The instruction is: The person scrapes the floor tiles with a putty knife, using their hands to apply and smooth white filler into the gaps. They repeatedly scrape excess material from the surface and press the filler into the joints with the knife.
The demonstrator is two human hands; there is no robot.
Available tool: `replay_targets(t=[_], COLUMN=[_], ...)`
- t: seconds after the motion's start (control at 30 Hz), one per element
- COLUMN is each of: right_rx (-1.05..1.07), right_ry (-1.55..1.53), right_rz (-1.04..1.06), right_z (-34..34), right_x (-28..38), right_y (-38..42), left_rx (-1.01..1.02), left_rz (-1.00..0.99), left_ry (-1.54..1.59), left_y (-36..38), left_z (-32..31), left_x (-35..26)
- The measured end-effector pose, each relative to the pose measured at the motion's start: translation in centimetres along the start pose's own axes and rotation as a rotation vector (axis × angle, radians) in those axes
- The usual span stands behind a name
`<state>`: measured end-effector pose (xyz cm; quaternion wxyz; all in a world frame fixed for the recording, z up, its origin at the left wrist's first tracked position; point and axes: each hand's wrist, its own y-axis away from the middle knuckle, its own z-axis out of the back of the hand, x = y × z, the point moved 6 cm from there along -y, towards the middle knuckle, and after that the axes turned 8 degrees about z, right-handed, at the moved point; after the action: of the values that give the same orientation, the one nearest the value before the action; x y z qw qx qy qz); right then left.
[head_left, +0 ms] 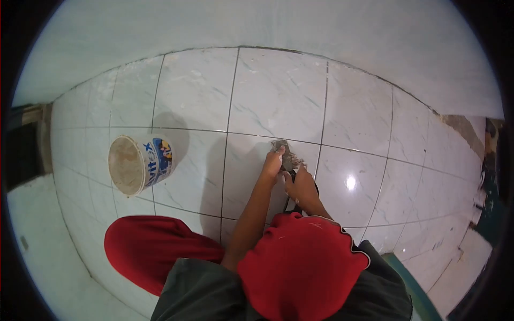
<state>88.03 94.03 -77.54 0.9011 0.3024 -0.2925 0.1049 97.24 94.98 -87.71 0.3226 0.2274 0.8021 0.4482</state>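
One bucket (140, 165) on the floor (278, 91), lying on its side, and that is the only container in sight. Two hands in play: the left hand (272, 163) and the right hand (301, 184), both down at the same spot. One small grey tool (282, 151) between them, probably a scraper, though it is too small to call for certain. Two red-clad knees (155, 249) below. The tiles run in roughly three rows; a full count fails, as the lens bends the edges.
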Motion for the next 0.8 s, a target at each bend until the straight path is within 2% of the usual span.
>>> replay_targets(t=[0.07,0.13,0.23,0.47,0.57,0.63,0.73,0.8], right_rx=[0.029,-0.026,0.103,0.172,0.171,0.141,0.097,0.139], right_ry=[0.061,0.206,0.294,0.395,0.461,0.396,0.336,0.360], right_rz=[-0.005,0.238,0.176,0.124,0.198,0.186,0.177,0.172], right_z=[0.6,1.9,2.0,2.1,1.8,2.5,2.5,2.2], right_x=[1.0,3.3,3.7,4.3,4.3,5.1,5.7,6.0], right_y=[0.7,1.4,0.4,-2.3,-3.1,-3.2,-3.5,-4.2], left_rx=[-0.113,-0.079,-0.008,0.008,0.003,-0.049,-0.066,-0.040], left_rz=[-0.012,-0.065,-0.024,0.049,0.079,-0.004,-0.047,-0.026], left_ry=[-0.064,0.087,0.166,0.310,0.322,0.360,0.291,0.307], left_y=[-0.6,1.5,2.5,1.0,0.1,0.6,0.8,-0.3], left_z=[1.4,0.5,-1.6,-2.2,-2.3,-2.5,-2.4,-1.6], left_x=[1.2,0.8,-0.8,-2.0,-2.2,-2.8,-3.4,-3.3])
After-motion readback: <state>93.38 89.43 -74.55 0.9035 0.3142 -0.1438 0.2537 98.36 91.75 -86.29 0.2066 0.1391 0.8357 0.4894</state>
